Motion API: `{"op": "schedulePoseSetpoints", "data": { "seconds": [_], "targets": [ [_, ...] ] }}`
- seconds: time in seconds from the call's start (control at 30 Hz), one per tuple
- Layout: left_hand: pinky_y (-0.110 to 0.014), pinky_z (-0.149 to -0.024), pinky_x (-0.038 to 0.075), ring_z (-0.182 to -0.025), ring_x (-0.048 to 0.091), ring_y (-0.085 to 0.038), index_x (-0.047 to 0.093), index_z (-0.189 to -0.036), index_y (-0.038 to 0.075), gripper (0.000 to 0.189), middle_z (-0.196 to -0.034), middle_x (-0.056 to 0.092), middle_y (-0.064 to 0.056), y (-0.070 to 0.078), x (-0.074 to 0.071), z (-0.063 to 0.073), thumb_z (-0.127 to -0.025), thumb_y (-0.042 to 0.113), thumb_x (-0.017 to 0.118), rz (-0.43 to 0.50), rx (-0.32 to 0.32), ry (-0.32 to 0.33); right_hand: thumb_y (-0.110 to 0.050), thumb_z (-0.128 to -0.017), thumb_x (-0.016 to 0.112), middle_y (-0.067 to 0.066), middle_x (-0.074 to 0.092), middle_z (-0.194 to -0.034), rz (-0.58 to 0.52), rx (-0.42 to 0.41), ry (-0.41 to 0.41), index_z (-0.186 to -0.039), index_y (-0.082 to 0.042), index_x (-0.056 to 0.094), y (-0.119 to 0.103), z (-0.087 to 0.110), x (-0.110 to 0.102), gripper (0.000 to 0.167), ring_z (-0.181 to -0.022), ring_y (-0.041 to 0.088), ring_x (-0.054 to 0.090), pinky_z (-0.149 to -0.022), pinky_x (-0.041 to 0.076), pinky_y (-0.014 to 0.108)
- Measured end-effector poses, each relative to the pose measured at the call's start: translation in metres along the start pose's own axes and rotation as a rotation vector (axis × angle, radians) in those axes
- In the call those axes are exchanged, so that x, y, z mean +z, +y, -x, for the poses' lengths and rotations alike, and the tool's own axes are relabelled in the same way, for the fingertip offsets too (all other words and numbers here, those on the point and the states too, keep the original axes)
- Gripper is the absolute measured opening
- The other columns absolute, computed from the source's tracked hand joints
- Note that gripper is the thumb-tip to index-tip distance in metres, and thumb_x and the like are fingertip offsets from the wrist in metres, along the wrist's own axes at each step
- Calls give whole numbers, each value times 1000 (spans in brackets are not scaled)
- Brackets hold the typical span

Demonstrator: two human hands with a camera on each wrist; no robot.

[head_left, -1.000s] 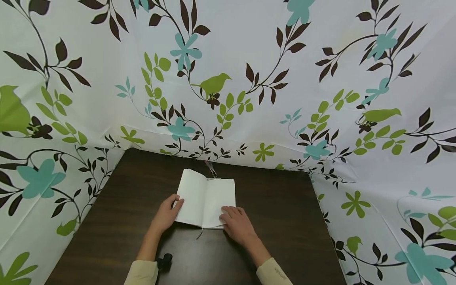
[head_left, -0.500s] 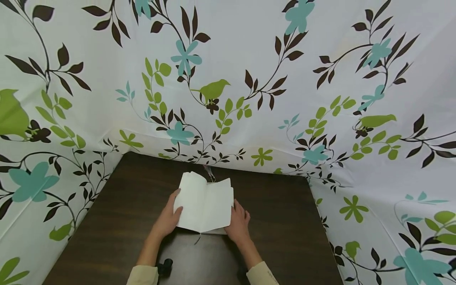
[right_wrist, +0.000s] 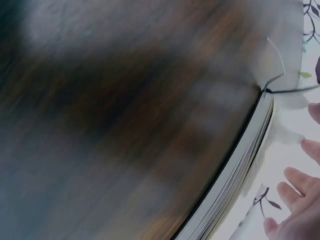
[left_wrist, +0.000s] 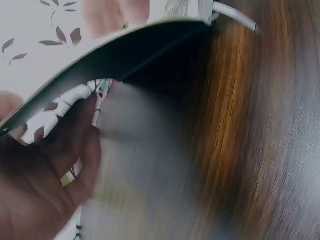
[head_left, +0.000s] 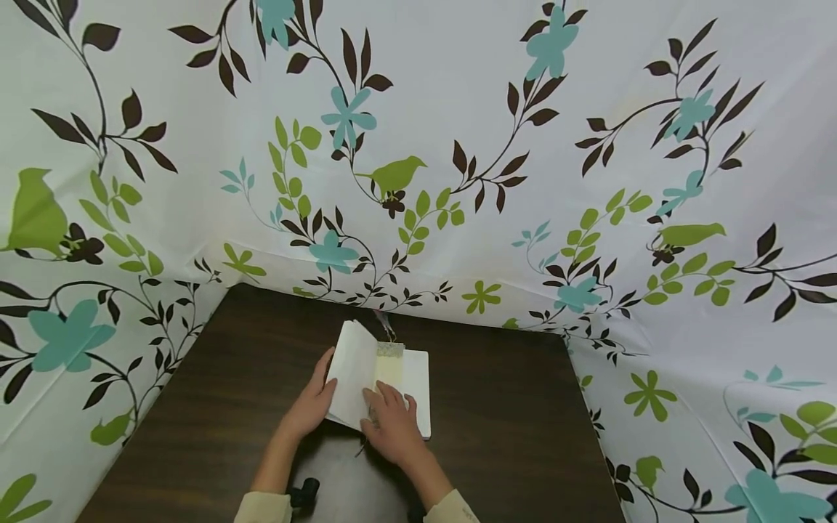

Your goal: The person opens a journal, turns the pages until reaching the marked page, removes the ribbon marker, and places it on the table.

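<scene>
"Low in the middle of the head view, what do the hands have?"

"One white-paged book (head_left: 354,370), opened out above the dark table (head_left: 523,407). Its left part tilts up; its right part lies flatter."

"How is the tilted part held?"

"By the left hand (head_left: 304,410), left of the book. The thumb lies on the page side and the fingers reach round the outer edge, so it pinches that part from both faces. I'd judge that this stops the leaves from falling flat. The left wrist view shows the dark cover (left_wrist: 125,55) bowed and raised, which fits."

"And the right hand (head_left: 394,425)?"

"It lies across the lower middle of the book, near the fold. The right wrist view shows its fingers spread over white paper. I cannot tell how firmly they press, or whether a leaf is caught; my guess is that they are placed there to steady the inner edge."

"What's above those fingertips?"

"A pale yellow strip (head_left: 390,363) with a grey speckled top, running beside the fold. Perhaps it marks a page, but whether it is loose or fixed I cannot tell."

"Anything at the bottom edge?"

"A thin dark cord (head_left: 360,449) hangs below the fold, likely a ribbon marker."
</scene>
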State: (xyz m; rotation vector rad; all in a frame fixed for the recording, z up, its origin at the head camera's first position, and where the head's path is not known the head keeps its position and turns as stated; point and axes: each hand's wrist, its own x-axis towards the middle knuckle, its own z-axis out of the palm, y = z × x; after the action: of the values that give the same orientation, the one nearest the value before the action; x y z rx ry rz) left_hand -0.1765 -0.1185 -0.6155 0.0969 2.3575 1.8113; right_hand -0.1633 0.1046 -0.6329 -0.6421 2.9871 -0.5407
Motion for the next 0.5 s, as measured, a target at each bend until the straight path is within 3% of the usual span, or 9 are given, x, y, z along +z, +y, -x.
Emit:
{"op": "schedulePoseSetpoints", "data": {
  "seconds": [0.1, 0.2, 0.3, 0.37, 0.43, 0.5],
  "targets": [
    [-51, -108, 45, -135, 56, -38, 14, -171, 6, 66, -160, 45, -28, 4, 5, 1, -119, 43, 28, 33, -82, 39, -38, -106, 65, 3, 49, -165, 8, -33, -13, -157, -26, 55, -4, 1, -1, 53, -151, 26, 47, -114, 38, 59],
    [-43, -94, 52, -111, 67, -29, 32, -162, 4, 68, -134, 63, -23, 7, 8, 1, -117, 54, 31, 82, -135, 64, -38, -108, 63, 2, 49, -165, 19, -44, -20, -158, -27, 54, -5, 2, -2, 53, -150, 25, 47, -113, 40, 56],
    [-39, -83, 54, -98, 69, -23, 41, -152, 1, 54, -123, 66, -21, 6, 8, 0, -117, 42, 42, 76, -120, 60, -40, -108, 62, 2, 50, -164, 33, -53, -27, -160, -28, 52, -4, 2, -3, 54, -150, 25, 48, -112, 43, 56],
    [-39, -81, 55, -98, 69, -23, 41, -151, -2, 46, -124, 66, -22, 5, 7, 0, -117, 29, 46, 40, -99, 52, -40, -108, 63, 3, 51, -163, 34, -57, -31, -160, -28, 52, -3, 2, -4, 54, -149, 26, 49, -111, 44, 56],
    [-41, -87, 54, -104, 68, -25, 39, -152, -4, 43, -129, 63, -24, 4, 5, -1, -117, 20, 45, 5, -81, 41, -39, -108, 63, 5, 54, -161, 26, -32, -13, -158, -26, 54, -1, 1, -5, 53, -146, 27, 52, -109, 46, 56],
    [-51, -101, 52, -121, 65, -38, 33, -158, -7, 47, -142, 56, -31, 3, 5, -2, -117, 16, 41, -15, -76, 29, -35, -105, 65, 7, 59, -154, -12, 43, 40, -154, -22, 59, 2, -2, -3, 51, -138, 29, 58, -105, 49, 54]
  ]
}}
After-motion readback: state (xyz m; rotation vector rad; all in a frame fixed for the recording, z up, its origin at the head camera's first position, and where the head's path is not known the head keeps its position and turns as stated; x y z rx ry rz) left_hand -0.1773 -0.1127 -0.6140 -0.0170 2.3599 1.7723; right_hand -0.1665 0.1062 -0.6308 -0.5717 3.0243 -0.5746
